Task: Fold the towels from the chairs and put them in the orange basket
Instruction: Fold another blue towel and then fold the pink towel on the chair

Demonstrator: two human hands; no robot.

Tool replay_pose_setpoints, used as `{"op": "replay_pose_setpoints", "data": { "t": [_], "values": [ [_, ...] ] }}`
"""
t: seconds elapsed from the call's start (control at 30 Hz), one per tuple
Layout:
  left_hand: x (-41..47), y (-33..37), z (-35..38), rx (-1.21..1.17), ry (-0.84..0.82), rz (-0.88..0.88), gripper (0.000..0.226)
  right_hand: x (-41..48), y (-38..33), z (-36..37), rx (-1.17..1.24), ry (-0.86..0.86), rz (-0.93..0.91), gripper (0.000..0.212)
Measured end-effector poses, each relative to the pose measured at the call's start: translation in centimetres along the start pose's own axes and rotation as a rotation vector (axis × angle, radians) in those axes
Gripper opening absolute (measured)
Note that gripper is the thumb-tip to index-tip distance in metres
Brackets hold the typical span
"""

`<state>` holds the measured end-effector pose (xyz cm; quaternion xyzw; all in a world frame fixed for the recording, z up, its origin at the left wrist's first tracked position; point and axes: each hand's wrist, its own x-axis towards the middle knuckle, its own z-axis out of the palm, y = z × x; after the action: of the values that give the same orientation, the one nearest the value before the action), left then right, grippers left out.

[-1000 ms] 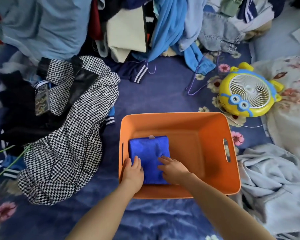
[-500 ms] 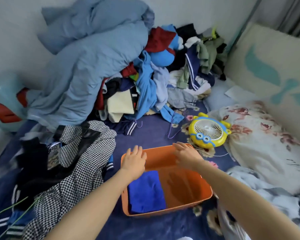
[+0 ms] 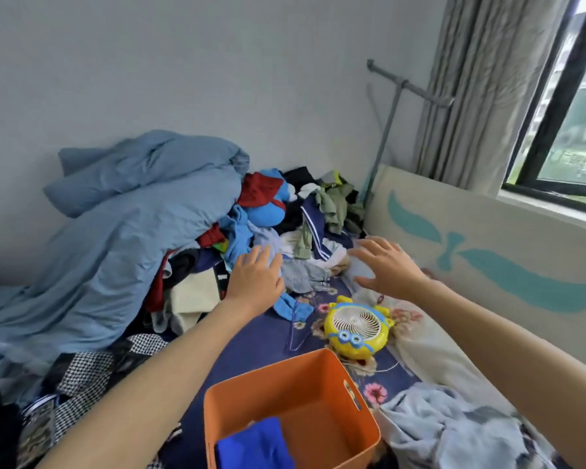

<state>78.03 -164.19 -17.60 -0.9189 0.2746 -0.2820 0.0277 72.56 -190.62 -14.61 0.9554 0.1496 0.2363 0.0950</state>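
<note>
The orange basket (image 3: 322, 384) stands on the bed at the bottom centre. A folded blue towel (image 3: 254, 446) lies in its left side. Both my arms stretch out over the bed, well above and beyond the basket. My left hand (image 3: 256, 282) hovers with fingers straight in front of the clothes pile, holding nothing. My right hand (image 3: 384, 267) is spread, palm down, also holding nothing. No chair is in view.
A big pile of clothes and a blue duvet (image 3: 122, 231) fills the left and back. A yellow toy fan (image 3: 356, 328) lies just beyond the basket. A pale blue cloth (image 3: 454, 431) lies at the right, a floral pillow (image 3: 433, 346) beside the headboard.
My hands have left the blue towel in the basket and risen forward over the bed. The view has tilted up, so wall and window now show.
</note>
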Motion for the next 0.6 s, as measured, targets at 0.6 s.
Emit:
{"op": "replay_pose_setpoints", "data": {
  "t": [0.6],
  "values": [
    [1.9,1.2,-5.5,0.039,0.157,0.011,0.047,-1.3,2.5,-5.7,-0.140,0.158,-0.042,0.061]
  ]
}}
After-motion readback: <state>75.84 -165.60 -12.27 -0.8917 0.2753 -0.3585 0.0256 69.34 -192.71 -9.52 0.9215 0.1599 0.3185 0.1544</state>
